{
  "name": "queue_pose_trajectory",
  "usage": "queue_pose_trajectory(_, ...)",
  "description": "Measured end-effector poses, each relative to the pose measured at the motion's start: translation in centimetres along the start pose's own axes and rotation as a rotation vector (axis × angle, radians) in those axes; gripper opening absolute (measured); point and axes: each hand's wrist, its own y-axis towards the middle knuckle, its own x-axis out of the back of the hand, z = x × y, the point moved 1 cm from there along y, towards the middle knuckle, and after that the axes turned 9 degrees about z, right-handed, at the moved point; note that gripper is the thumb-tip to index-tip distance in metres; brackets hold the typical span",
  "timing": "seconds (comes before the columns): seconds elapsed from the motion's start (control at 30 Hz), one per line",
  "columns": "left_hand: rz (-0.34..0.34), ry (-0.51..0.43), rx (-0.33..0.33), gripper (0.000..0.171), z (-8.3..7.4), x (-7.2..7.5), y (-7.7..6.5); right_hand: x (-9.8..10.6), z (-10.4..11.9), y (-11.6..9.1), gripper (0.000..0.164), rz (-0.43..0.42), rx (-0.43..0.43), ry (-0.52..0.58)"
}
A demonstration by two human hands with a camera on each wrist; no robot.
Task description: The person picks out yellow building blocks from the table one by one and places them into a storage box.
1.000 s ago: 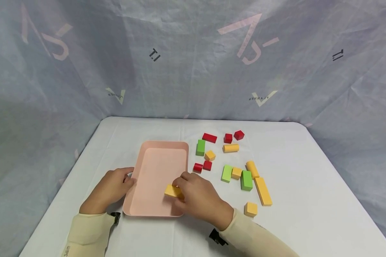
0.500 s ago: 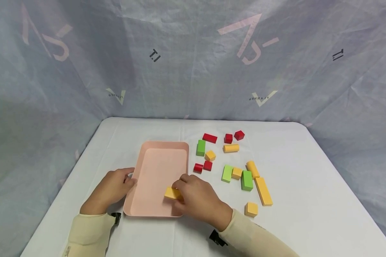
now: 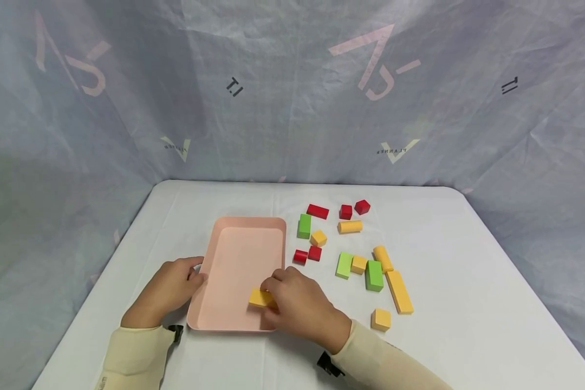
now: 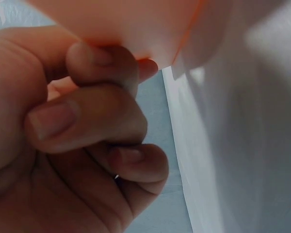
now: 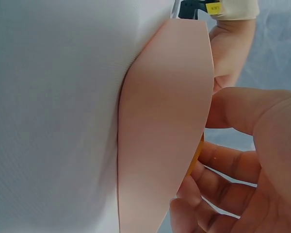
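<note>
A shallow pink tray (image 3: 239, 254) lies on the white-covered table, left of centre. In the head view my left hand (image 3: 166, 290) is at its left rim. Seen by the left wrist camera, thumb and index finger grip the tray's edge (image 4: 136, 24), with the other fingers curled below. Low in the tray, near its right side, my right hand (image 3: 299, 306) holds a yellow rectangular block (image 3: 259, 297) between thumb and fingers. In the right wrist view the tray wall (image 5: 165, 111) hides most of that block (image 5: 197, 158), so whether it touches the tray floor I cannot tell.
Right of the tray lie several loose blocks: red ones like the flat block (image 3: 318, 211), green ones (image 3: 374, 275), yellow cylinders (image 3: 350, 226), a long yellow bar (image 3: 399, 292) and a yellow cube (image 3: 381, 319). A grey printed cloth (image 3: 292, 108) hangs behind the table.
My right hand and the yellow block have shifted slightly toward the tray's near edge. The left hand stays at the rim. The head view has tilted a little.
</note>
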Motion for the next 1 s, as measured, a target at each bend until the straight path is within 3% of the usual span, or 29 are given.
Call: queue_pose_trajectory(1.0, -0.017, 0.019, -0.01, 0.034, -0.34, 0.09, -0.11, -0.64, -0.13, 0.1, 0.025, 0.053, 0.008, -0.039)
